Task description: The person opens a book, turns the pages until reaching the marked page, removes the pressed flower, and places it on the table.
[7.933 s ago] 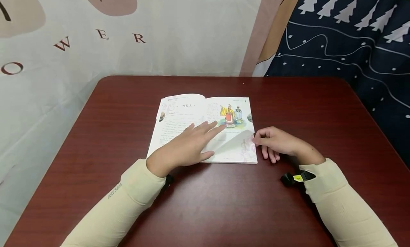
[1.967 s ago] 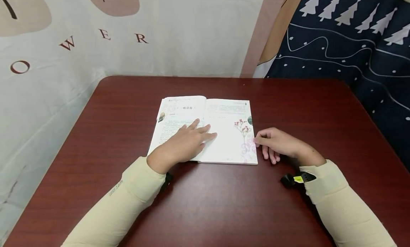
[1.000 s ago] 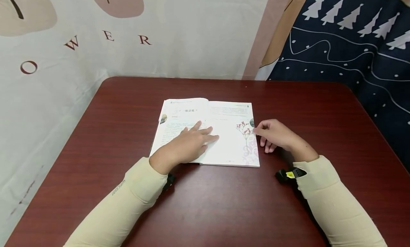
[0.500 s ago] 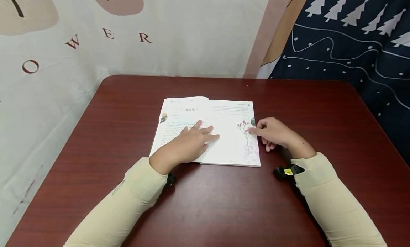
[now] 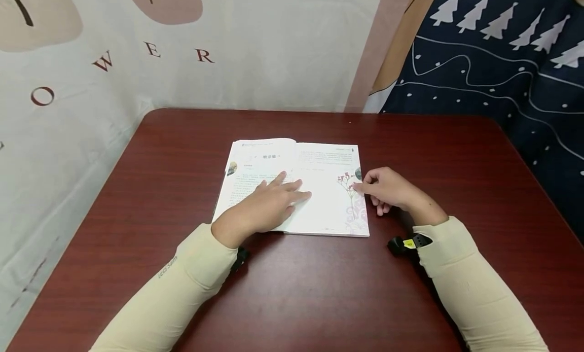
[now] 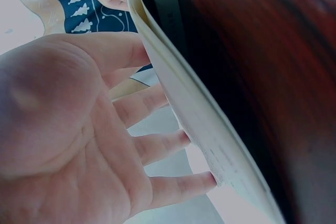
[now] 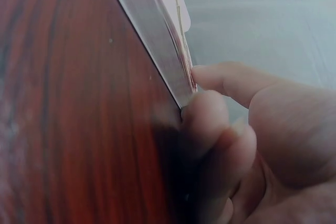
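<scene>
An open book point(image 5: 328, 210) lies on the table, printed text on its left page and a red-flowered plant drawing on its right page. My left hand point(image 5: 264, 202) rests across the gutter with fingers spread; in the left wrist view its fingertips point(image 6: 207, 178) meet the page surface. At the right edge of the book, my right hand point(image 5: 391, 188) has its thumb on the right page, beside the drawing. The right wrist view shows the thumb point(image 7: 226, 80) at the top page edges and curled fingers point(image 7: 207, 119) against the book's side point(image 7: 152, 35).
The dark red table point(image 5: 319, 291) has rounded far corners. Behind it hang a pale cloth with letters point(image 5: 274, 53) and a navy cloth point(image 5: 479, 101) with white trees. Black wrist straps point(image 5: 401, 244) show below the cream sleeves point(image 5: 474, 281).
The picture of robed figures from the oldest frame has given way to a plant drawing: a page was turned. Lately my right hand moved up along the edge, its thumb inward; the left stayed.
</scene>
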The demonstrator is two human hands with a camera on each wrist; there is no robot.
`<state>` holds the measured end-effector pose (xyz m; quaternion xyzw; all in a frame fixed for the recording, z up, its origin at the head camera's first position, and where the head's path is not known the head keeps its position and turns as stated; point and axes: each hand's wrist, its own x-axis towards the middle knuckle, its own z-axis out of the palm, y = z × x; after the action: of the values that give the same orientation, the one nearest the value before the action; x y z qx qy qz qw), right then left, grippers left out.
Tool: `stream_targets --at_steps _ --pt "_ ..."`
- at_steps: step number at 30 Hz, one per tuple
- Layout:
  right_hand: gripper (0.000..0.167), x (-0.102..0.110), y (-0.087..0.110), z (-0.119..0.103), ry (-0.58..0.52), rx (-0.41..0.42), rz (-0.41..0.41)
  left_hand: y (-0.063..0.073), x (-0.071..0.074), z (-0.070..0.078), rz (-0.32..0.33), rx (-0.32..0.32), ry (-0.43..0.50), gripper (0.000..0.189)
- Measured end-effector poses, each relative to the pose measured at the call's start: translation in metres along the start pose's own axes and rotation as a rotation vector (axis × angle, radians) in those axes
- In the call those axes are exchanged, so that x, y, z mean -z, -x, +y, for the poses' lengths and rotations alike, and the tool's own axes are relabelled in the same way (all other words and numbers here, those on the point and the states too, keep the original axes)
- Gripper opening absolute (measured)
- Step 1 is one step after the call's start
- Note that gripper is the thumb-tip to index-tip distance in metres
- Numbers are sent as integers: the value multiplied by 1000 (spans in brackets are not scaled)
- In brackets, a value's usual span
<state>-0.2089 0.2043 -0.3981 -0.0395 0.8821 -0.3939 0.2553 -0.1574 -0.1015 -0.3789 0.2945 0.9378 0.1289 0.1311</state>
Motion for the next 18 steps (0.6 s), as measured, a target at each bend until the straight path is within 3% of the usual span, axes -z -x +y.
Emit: stream_targets --at_steps 18 --pt "27 4 -2 8 -93 21 -47 -1 -2 -1 22 -11 -12 48"
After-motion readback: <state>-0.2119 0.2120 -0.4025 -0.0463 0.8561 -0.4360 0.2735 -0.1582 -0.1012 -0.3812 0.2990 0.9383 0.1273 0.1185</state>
